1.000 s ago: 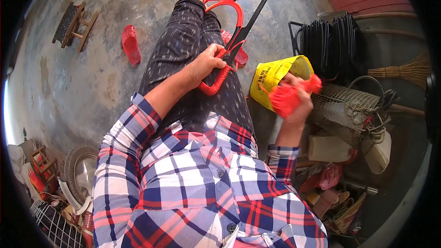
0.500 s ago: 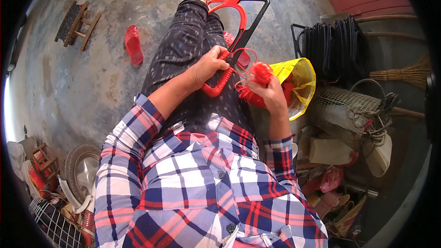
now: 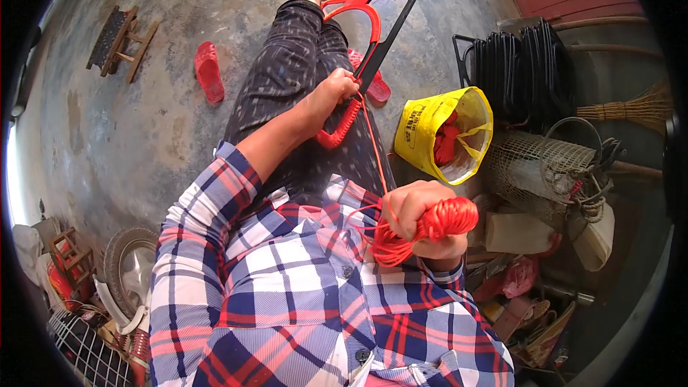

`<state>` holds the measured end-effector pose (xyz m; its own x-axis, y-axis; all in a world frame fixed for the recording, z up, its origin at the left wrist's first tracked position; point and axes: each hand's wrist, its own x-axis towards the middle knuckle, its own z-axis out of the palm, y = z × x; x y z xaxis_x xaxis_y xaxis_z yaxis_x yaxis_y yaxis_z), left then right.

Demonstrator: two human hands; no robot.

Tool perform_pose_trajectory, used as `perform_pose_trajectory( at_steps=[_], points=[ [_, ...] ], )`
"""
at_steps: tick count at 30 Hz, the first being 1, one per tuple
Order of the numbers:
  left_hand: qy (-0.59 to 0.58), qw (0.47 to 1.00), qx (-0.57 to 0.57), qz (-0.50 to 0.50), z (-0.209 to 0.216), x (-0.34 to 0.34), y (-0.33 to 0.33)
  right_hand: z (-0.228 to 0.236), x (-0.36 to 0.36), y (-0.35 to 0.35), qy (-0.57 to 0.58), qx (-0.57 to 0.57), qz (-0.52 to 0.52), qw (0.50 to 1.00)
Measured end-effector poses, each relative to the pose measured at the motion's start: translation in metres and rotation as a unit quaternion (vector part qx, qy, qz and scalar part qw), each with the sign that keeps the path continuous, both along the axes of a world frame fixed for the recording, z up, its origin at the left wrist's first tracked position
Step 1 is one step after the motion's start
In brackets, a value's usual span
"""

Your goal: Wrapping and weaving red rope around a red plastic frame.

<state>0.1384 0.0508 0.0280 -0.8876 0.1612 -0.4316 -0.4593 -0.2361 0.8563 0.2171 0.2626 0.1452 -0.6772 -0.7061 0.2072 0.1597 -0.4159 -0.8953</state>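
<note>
Across my lap lies a black frame (image 3: 393, 39) with rounded corners, parts of it covered in red cord. My left hand (image 3: 332, 98) is closed around its middle, just above a tightly wound red section (image 3: 340, 126). The part under my fingers is hidden. My right hand (image 3: 418, 215) grips a hank of red cord (image 3: 446, 219) in front of my chest, with loose loops hanging beside it. From there a single red strand (image 3: 375, 145) runs taut up to the frame by my left hand.
A yellow bag (image 3: 423, 129) with red cord inside stands open to the right of my legs. Beyond it are several stacked black frames (image 3: 505, 75), a mesh roll (image 3: 530, 161) and a broom (image 3: 631, 111). Red slippers (image 3: 208, 73) and a small wooden stool (image 3: 122, 44) are on the floor.
My right hand has drawn the cord hank back from beside the yellow bag to my chest, pulling the slack strand straight. My left hand has shifted slightly up along the frame.
</note>
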Motion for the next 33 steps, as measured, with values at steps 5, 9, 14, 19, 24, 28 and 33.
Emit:
perform_pose_trajectory(
  at_steps=[5,9,14,19,24,28,33],
  points=[
    [0.014,1.0,-0.007,0.026,-0.005,0.001,0.005,0.005,0.002,0.004,-0.033,-0.022,0.009,0.999],
    [-0.005,1.0,-0.004,0.021,-0.014,0.0,0.003,0.008,-0.004,0.01,-0.089,-0.139,-0.028,0.986],
    [0.331,0.834,-0.436,0.061,0.006,0.018,0.015,0.025,-0.02,0.014,-0.117,-0.174,-0.07,0.975],
    [0.379,0.879,-0.288,-0.013,0.046,0.029,0.028,0.027,-0.032,0.014,-0.099,-0.163,0.029,0.981],
    [0.132,0.986,-0.03,0.093,0.046,0.013,-0.007,0.003,-0.059,0.024,0.186,0.224,-0.13,0.948],
    [0.009,0.995,-0.046,0.092,0.031,0.02,-0.022,-0.039,-0.072,0.011,0.378,0.584,-0.151,0.702],
    [-0.017,0.992,-0.118,0.044,0.016,0.017,-0.024,-0.073,-0.075,-0.008,0.371,0.594,-0.119,0.704]
  ],
)
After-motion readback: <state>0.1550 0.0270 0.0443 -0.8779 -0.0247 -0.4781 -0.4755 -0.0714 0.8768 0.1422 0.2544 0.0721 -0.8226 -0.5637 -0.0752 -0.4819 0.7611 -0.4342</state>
